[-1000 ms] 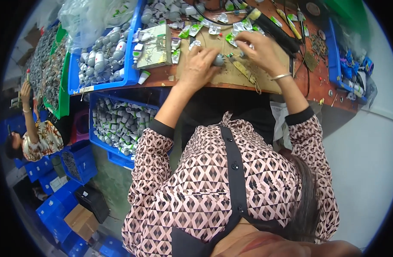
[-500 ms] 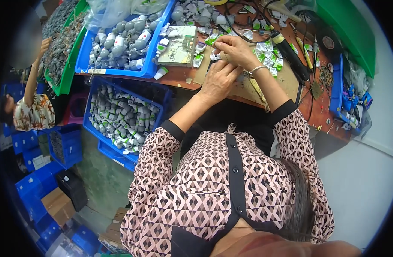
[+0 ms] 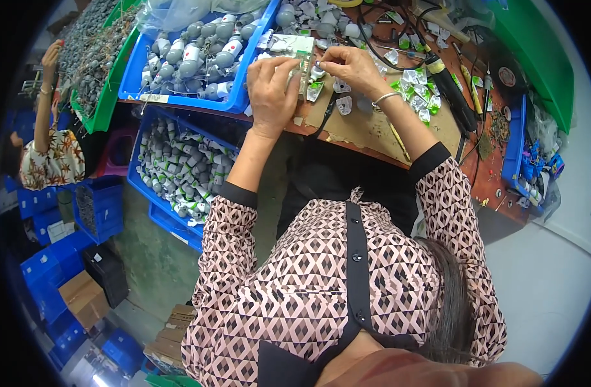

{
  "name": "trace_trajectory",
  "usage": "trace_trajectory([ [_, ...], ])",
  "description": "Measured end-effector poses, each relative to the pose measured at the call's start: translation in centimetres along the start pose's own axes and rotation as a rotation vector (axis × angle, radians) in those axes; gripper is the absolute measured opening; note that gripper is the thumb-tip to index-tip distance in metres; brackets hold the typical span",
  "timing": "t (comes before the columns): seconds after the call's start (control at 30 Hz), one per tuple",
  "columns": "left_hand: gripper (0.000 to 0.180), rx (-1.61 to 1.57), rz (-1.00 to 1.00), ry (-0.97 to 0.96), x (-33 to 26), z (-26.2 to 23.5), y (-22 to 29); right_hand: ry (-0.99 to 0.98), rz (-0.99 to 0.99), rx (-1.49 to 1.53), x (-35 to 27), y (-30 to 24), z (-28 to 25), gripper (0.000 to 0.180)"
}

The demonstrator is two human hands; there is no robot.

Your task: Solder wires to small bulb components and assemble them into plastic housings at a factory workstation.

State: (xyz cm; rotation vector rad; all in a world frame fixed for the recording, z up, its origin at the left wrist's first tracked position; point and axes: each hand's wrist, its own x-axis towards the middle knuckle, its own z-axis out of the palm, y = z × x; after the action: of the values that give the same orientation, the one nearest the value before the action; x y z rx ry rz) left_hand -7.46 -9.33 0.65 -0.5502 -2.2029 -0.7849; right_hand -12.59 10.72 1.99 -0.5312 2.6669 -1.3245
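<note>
Both my hands work at a white box (image 3: 284,44) with a green strip along its right side, on the bench. My left hand (image 3: 271,93) is curled by the box's near side, thumb and fingers closed together; what they hold is hidden. To the right of the box, my right hand (image 3: 355,69) pinches something tiny at its fingertips, too small to name. Small white-and-green pieces lie below the hands, among them a grey-white dotted piece (image 3: 344,105). A black cable (image 3: 326,116) runs down beside them to the bench edge.
Blue bins of grey-and-white bulb-shaped parts stand left: one (image 3: 173,103) at bench height, another (image 3: 141,184) lower. Right are a black-handled tool (image 3: 451,93), white-and-green scraps (image 3: 416,90), cables and a blue tray (image 3: 516,145). Another person's arm (image 3: 45,106) reaches a green bin (image 3: 102,103) far left.
My hands have separated; the left moved left to the white box, the right shifted slightly right. Dotted pieces now show on the bench where the hands were. The other person's arm moved left and up.
</note>
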Motion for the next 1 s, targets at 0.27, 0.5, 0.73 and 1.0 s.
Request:
trace_trajectory([
  [0.27, 0.023, 0.157, -0.012, -0.063, 0.0, 1.1, -1.2, 0.035, 0.016, -0.056, 1.8, 0.2, 0.8, 0.028],
  [0.5, 0.018, 0.146, 0.007, -0.053, 0.3, 0.6, -2.3, 0.036, -0.218, -0.145, 3.3, -0.3, 0.7, 0.026],
  [0.73, 0.022, 0.047, 0.018, 0.011, -1.8, 4.5, -3.0, 0.075, -0.383, -0.347, 2.0, -0.2, -0.1, 0.013],
  [1.0, 0.014, 0.097, 0.019, 0.073, -1.7, 3.0, -0.9, -0.26, 0.113, 0.273, 3.6, 2.9, -1.0, 0.019],
])
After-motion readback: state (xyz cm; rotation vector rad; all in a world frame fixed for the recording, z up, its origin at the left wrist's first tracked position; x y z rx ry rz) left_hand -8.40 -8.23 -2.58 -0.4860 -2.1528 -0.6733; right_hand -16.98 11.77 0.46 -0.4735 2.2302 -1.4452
